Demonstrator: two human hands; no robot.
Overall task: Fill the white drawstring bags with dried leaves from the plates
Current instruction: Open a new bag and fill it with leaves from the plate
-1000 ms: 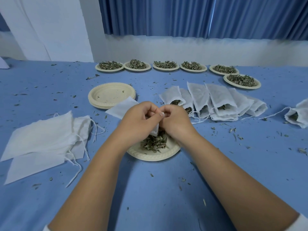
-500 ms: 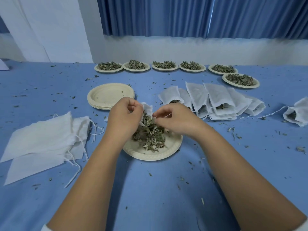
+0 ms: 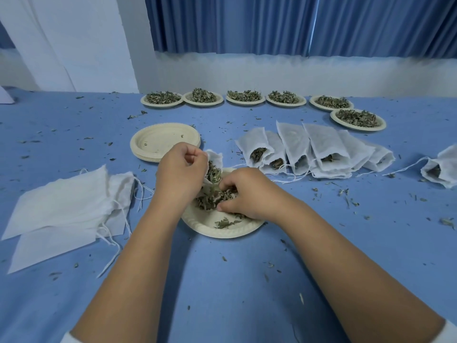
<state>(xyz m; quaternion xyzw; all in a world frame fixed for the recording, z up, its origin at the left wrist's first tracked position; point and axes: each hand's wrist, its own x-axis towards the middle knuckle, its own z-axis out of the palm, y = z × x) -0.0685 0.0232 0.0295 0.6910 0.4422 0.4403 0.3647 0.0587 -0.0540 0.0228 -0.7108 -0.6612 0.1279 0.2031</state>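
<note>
1. Head view: the white drawstring bag (image 3: 215,161) sits at frame centre. Its open mouth turns toward the lower right over the plate (image 3: 222,230), and some leaves already show inside.
2. The left hand (image 3: 181,170) pinches the bag's rim with curled fingers, just up and left of the dried leaves (image 3: 210,199).
3. The right hand (image 3: 247,194) lies on the heap, fingers and thumb curled into the leaves, closing on a pinch.
4. The next lift likely runs up-left, from heap to mouth.
</note>
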